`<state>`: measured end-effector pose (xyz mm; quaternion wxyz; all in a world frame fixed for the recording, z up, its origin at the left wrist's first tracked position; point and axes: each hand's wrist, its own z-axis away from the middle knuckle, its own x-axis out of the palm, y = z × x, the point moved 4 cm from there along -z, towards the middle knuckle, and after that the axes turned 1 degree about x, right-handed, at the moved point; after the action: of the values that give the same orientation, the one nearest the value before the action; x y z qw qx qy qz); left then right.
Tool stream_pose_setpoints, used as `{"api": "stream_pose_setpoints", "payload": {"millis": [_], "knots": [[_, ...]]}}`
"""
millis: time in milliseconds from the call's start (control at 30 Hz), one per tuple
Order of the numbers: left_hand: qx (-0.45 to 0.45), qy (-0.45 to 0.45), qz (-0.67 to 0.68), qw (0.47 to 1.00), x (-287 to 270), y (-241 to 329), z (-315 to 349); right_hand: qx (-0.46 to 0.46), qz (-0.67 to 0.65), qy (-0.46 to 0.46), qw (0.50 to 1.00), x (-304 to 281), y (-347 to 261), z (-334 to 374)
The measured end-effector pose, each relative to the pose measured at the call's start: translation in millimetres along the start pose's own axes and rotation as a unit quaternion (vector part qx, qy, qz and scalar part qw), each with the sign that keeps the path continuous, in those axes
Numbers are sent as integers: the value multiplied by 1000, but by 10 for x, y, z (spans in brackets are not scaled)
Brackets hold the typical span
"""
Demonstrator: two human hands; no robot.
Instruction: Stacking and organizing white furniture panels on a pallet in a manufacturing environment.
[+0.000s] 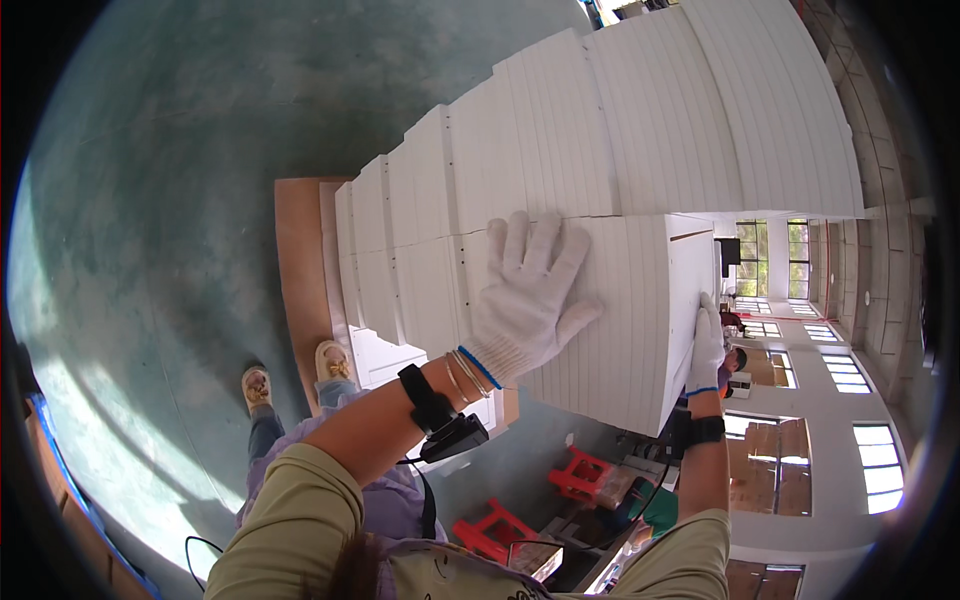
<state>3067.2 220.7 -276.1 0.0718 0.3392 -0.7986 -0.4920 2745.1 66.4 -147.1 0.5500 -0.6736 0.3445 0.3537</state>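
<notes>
A tall stack of white flat panels (615,320) stands right in front of me, its layered edges toward me. On those edges my left hand (530,290), in a white knit glove with a blue cuff, lies flat with its fingers spread. My right hand (707,345), gloved the same way, rests along the outermost panel's white face (688,300); its fingers look stretched out, though it is seen edge-on. Neither hand shows anything held. A second stack of white panels (660,110) adjoins the first. Small dark holes dot some panel edges.
Brown cardboard (300,270) lies under the stacks, beside my feet. Red plastic stools (495,530) stand lower right of the stack. Beyond are another person (738,358), windows (878,465) and stacked brown boards (765,465). A green floor (200,200) stretches to the left.
</notes>
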Motion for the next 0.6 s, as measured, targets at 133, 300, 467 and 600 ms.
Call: {"api": "stream_pose_setpoints", "payload": {"millis": [133, 300, 467, 600], "knots": [[-3, -9, 4, 1000, -4, 3, -8, -25, -1, -2, 1000, -3, -74, 48], [12, 0, 13, 1000, -81, 73, -73, -27, 36, -3, 999, -18, -36, 17], [21, -17, 14, 1000, -97, 143, -133, -44, 45, 16, 998, 22, -46, 26], [22, -22, 16, 999, -97, 141, -131, -50, 42, 23, 998, 10, -24, 26]]}}
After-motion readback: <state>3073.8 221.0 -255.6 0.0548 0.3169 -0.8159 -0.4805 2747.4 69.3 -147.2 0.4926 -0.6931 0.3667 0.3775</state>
